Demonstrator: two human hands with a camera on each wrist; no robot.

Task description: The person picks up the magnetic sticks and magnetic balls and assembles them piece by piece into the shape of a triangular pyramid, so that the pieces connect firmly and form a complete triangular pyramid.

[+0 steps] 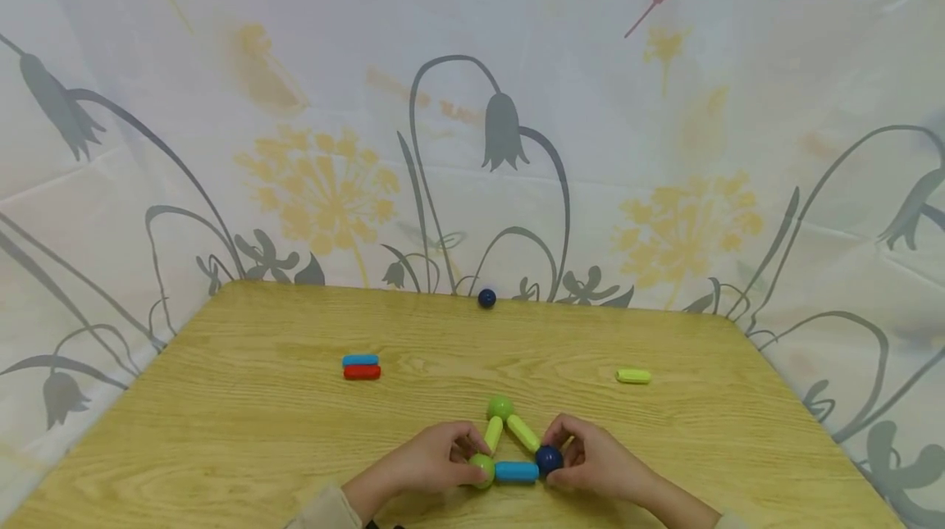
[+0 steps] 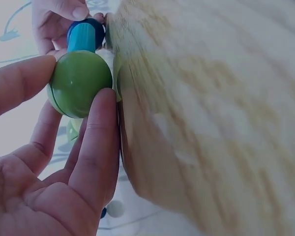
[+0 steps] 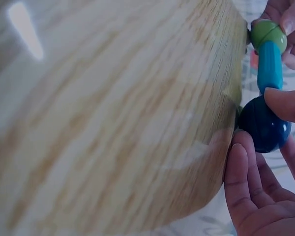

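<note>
A triangle of balls and rods lies on the wooden table near its front edge. My left hand (image 1: 431,457) pinches the green ball (image 2: 81,83) at its near left corner between thumb and fingers. At the near right corner, my right hand (image 1: 601,463) pinches the dark blue ball (image 3: 264,124). A blue rod (image 1: 517,471) spans these two balls. Two yellow-green rods, the left rod (image 1: 493,434) and the right rod (image 1: 524,434), slant up toward another green ball (image 1: 500,408) at the far corner. Whether every joint touches is hard to tell.
On the table (image 1: 266,414), a red rod (image 1: 362,372) and a blue rod (image 1: 360,360) lie side by side at left. A yellow-green rod (image 1: 633,376) lies at right. Near the back edge sits a dark blue ball (image 1: 486,298). Behind hangs a flower-printed curtain (image 1: 472,209).
</note>
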